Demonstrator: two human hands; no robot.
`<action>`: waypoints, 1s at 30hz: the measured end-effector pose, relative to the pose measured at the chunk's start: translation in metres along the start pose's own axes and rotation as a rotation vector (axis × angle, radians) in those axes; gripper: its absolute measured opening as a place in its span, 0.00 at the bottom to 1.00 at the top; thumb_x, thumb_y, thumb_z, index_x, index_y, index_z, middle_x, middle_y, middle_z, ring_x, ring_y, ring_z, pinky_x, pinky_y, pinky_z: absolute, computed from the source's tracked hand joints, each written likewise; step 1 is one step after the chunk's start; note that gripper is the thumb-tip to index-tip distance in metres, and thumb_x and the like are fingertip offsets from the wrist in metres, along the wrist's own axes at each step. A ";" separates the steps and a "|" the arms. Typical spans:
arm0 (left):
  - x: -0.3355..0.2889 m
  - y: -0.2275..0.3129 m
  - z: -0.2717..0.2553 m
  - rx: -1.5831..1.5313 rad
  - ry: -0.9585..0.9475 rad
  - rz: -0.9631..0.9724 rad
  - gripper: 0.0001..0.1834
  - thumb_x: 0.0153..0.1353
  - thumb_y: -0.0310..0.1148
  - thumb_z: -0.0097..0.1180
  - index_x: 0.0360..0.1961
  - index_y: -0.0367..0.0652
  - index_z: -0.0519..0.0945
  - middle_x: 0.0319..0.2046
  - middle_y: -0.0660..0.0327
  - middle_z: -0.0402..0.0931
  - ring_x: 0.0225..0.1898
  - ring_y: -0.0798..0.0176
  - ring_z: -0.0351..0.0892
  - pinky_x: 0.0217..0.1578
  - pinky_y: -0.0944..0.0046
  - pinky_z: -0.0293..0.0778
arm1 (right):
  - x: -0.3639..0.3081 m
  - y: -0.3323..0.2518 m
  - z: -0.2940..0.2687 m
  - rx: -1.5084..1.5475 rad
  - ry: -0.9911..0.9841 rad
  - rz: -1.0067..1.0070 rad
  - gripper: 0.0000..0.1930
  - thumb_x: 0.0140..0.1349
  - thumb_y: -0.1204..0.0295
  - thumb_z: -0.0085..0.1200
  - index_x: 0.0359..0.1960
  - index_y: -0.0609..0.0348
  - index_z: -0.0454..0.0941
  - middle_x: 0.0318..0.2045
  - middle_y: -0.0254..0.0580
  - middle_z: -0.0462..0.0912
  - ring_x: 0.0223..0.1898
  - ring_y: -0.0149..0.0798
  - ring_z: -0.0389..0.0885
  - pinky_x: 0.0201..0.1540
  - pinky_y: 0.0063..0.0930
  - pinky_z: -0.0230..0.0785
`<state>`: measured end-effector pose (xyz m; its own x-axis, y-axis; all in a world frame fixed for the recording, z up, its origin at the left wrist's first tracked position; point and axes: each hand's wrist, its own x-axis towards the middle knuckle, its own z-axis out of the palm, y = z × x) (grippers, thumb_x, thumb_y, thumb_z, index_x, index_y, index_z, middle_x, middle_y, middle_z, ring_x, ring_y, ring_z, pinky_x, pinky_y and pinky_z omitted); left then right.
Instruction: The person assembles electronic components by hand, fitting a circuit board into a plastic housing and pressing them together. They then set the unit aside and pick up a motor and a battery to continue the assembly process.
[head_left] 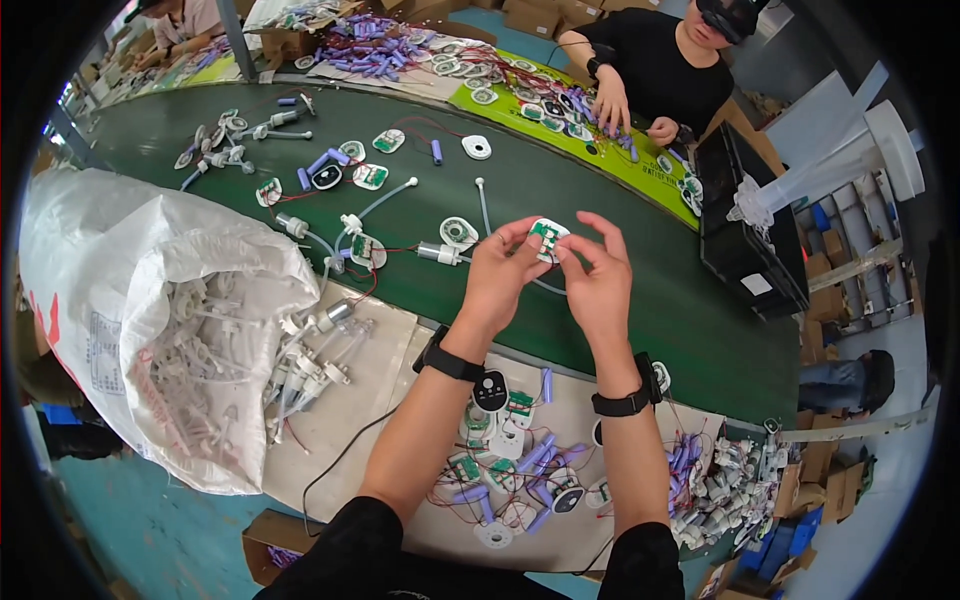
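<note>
Above the green belt, a small white plastic cover with a green circuit board (548,238) in it is held up between both hands. My left hand (500,268) pinches its left edge with thumb and fingers. From the other side, the thumb of my right hand (600,280) presses at its lower right, while the other fingers are raised. Just left of my hands, a silver motor pump (438,253) with red wires and a round white part (459,233) lie on the belt. Beneath my forearms are white covers, boards and purple battery cells (540,455) on the near ledge.
A large white sack (90,250) spills clear pump-and-tube parts at left. More wired boards and cells lie along the belt (660,280). A black bin (750,230) stands at right. Across the belt, a co-worker's hands (612,105) are over parts on a yellow-green mat.
</note>
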<state>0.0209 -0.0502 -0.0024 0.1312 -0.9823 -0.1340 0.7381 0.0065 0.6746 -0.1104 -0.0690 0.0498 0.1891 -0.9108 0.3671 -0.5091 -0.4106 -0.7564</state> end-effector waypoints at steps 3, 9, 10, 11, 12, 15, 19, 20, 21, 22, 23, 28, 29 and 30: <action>-0.001 0.001 0.001 0.045 0.008 0.016 0.18 0.71 0.26 0.54 0.60 0.30 0.73 0.51 0.55 0.78 0.50 0.63 0.81 0.49 0.66 0.83 | 0.002 -0.001 0.002 -0.044 0.008 -0.021 0.06 0.59 0.77 0.63 0.38 0.59 0.87 0.58 0.41 0.79 0.55 0.45 0.79 0.54 0.34 0.72; -0.004 0.000 0.004 0.083 0.048 0.063 0.17 0.71 0.26 0.54 0.58 0.31 0.74 0.51 0.55 0.78 0.49 0.64 0.81 0.48 0.66 0.83 | 0.007 0.002 0.002 -0.120 -0.022 -0.021 0.06 0.59 0.76 0.62 0.37 0.60 0.88 0.59 0.42 0.79 0.55 0.46 0.80 0.55 0.34 0.72; -0.003 0.000 0.005 0.112 0.051 0.093 0.16 0.71 0.26 0.54 0.58 0.32 0.74 0.51 0.56 0.78 0.49 0.65 0.81 0.48 0.65 0.83 | 0.008 0.001 0.002 -0.121 -0.023 -0.020 0.06 0.59 0.76 0.62 0.37 0.60 0.88 0.59 0.42 0.79 0.55 0.46 0.80 0.55 0.34 0.72; -0.003 -0.001 0.005 0.142 0.055 0.122 0.16 0.72 0.27 0.54 0.58 0.32 0.74 0.51 0.56 0.77 0.49 0.65 0.81 0.48 0.65 0.83 | 0.008 -0.001 0.001 -0.089 -0.051 0.030 0.06 0.59 0.76 0.62 0.37 0.60 0.88 0.59 0.41 0.79 0.55 0.46 0.80 0.56 0.34 0.72; -0.002 -0.002 0.004 0.141 0.054 0.125 0.16 0.72 0.27 0.54 0.58 0.32 0.74 0.51 0.56 0.77 0.49 0.65 0.81 0.48 0.65 0.83 | 0.010 -0.002 0.001 -0.055 -0.079 0.075 0.06 0.59 0.76 0.62 0.37 0.60 0.88 0.59 0.40 0.79 0.55 0.46 0.80 0.56 0.34 0.72; -0.001 -0.005 0.002 0.084 0.077 0.053 0.16 0.71 0.27 0.54 0.58 0.33 0.74 0.51 0.57 0.77 0.49 0.65 0.81 0.49 0.65 0.83 | 0.005 0.003 0.000 -0.023 -0.050 0.033 0.06 0.59 0.75 0.62 0.37 0.60 0.88 0.59 0.39 0.80 0.56 0.45 0.80 0.57 0.33 0.71; -0.001 -0.002 0.001 0.100 0.041 0.068 0.17 0.72 0.27 0.54 0.59 0.34 0.73 0.52 0.58 0.76 0.50 0.65 0.80 0.48 0.66 0.82 | 0.007 -0.001 0.002 -0.034 -0.048 0.032 0.06 0.59 0.75 0.62 0.36 0.60 0.88 0.58 0.38 0.80 0.56 0.45 0.80 0.57 0.33 0.71; -0.002 0.000 0.001 0.079 0.036 0.075 0.17 0.72 0.27 0.54 0.59 0.33 0.72 0.52 0.57 0.76 0.50 0.65 0.80 0.48 0.66 0.82 | 0.006 -0.001 0.002 -0.051 -0.042 0.018 0.06 0.59 0.75 0.62 0.36 0.60 0.88 0.58 0.38 0.80 0.56 0.45 0.80 0.57 0.33 0.71; -0.002 0.000 0.002 0.078 0.037 0.075 0.17 0.72 0.27 0.54 0.59 0.33 0.72 0.52 0.57 0.76 0.50 0.65 0.80 0.48 0.66 0.82 | 0.007 -0.002 0.003 -0.066 -0.037 0.002 0.06 0.59 0.75 0.62 0.36 0.60 0.88 0.58 0.38 0.80 0.56 0.45 0.80 0.57 0.33 0.71; -0.002 0.000 0.002 0.069 0.038 0.076 0.17 0.72 0.27 0.54 0.59 0.33 0.73 0.52 0.57 0.76 0.50 0.65 0.80 0.48 0.65 0.82 | 0.008 -0.002 0.003 -0.067 -0.038 0.001 0.06 0.59 0.75 0.62 0.36 0.60 0.88 0.58 0.38 0.80 0.56 0.45 0.80 0.57 0.33 0.71; -0.002 0.001 0.003 0.060 0.039 0.078 0.17 0.71 0.27 0.54 0.59 0.34 0.73 0.52 0.58 0.75 0.50 0.65 0.80 0.49 0.65 0.82 | 0.009 -0.001 0.004 -0.070 -0.029 0.000 0.06 0.59 0.75 0.62 0.36 0.59 0.88 0.58 0.38 0.81 0.56 0.44 0.80 0.57 0.33 0.71; -0.003 -0.001 0.007 0.173 0.070 0.133 0.16 0.71 0.26 0.54 0.57 0.34 0.74 0.52 0.58 0.75 0.50 0.66 0.80 0.49 0.65 0.82 | 0.006 0.000 0.013 -0.089 0.007 0.016 0.06 0.59 0.75 0.62 0.36 0.60 0.88 0.56 0.39 0.82 0.53 0.43 0.83 0.55 0.32 0.73; -0.003 -0.002 0.007 0.212 0.080 0.155 0.15 0.71 0.26 0.54 0.57 0.34 0.74 0.52 0.58 0.75 0.50 0.66 0.79 0.49 0.65 0.83 | 0.006 0.000 0.014 -0.082 0.008 0.068 0.06 0.59 0.75 0.62 0.37 0.61 0.88 0.56 0.39 0.83 0.51 0.43 0.84 0.53 0.31 0.74; -0.003 -0.001 0.007 0.211 0.080 0.155 0.15 0.71 0.26 0.54 0.57 0.34 0.74 0.52 0.58 0.75 0.50 0.66 0.79 0.49 0.65 0.83 | 0.006 0.000 0.016 -0.075 0.011 0.119 0.06 0.59 0.75 0.62 0.37 0.61 0.88 0.55 0.40 0.84 0.49 0.43 0.85 0.52 0.30 0.75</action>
<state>0.0150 -0.0484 0.0025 0.2898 -0.9546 -0.0687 0.5518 0.1080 0.8270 -0.0962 -0.0751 0.0437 0.1147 -0.9522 0.2830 -0.5889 -0.2946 -0.7526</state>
